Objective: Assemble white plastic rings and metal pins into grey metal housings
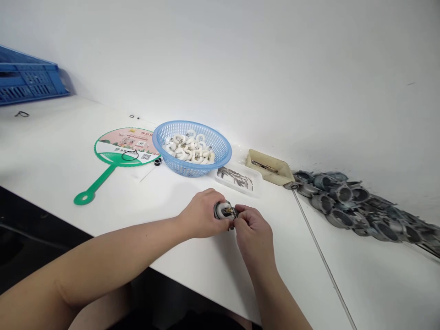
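Note:
My left hand (205,214) is wrapped round a grey metal housing (217,211) with a white ring-shaped part (224,210) and a small brass-coloured piece inside it. My right hand (252,225) is closed, its thumb and fingers pinched at the housing's right side; what they grip there is too small to make out. Beyond my hands, a blue basket (192,171) holds many white ring parts (189,149). To its right, a shallow white tray (249,190) contains thin metal pins (237,178).
A cream bin (282,169) with slender metal pieces stands by the wall. Grey metal housings (342,195) are piled along the right. At left lie a green-handled fan (99,181) and a blue crate (30,80). A seam (323,256) crosses the white table (130,201).

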`<state>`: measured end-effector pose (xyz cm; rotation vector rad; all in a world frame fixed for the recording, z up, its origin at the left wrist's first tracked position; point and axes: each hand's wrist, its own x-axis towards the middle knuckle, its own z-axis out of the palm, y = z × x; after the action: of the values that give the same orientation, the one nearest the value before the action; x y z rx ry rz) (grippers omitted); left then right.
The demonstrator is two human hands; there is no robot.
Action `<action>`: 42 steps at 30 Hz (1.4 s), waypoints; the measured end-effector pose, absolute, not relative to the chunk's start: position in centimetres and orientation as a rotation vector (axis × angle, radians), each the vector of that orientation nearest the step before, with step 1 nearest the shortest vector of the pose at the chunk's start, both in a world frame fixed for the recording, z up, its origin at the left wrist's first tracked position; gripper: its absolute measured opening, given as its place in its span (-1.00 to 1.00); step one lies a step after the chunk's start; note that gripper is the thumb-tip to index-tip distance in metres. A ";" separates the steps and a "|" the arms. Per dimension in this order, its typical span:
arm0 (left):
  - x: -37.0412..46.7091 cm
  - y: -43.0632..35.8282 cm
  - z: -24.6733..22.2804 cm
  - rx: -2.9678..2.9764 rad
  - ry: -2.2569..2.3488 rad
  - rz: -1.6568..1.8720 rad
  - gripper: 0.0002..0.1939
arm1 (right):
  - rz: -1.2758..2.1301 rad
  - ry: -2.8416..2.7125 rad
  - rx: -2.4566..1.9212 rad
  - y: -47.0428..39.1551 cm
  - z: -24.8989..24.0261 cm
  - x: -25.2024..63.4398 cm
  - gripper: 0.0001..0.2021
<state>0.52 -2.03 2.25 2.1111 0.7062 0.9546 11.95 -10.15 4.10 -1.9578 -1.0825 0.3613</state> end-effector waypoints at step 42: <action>-0.2 -1.5 2.0 2.171 0.702 0.901 -0.83 | 0.558 -1.170 -1.963 -10.8 3.7 12.6 -0.84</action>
<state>-0.24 -1.48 2.01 2.1711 0.7018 0.9014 12.56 -10.80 3.72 -1.9630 -1.1703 0.5579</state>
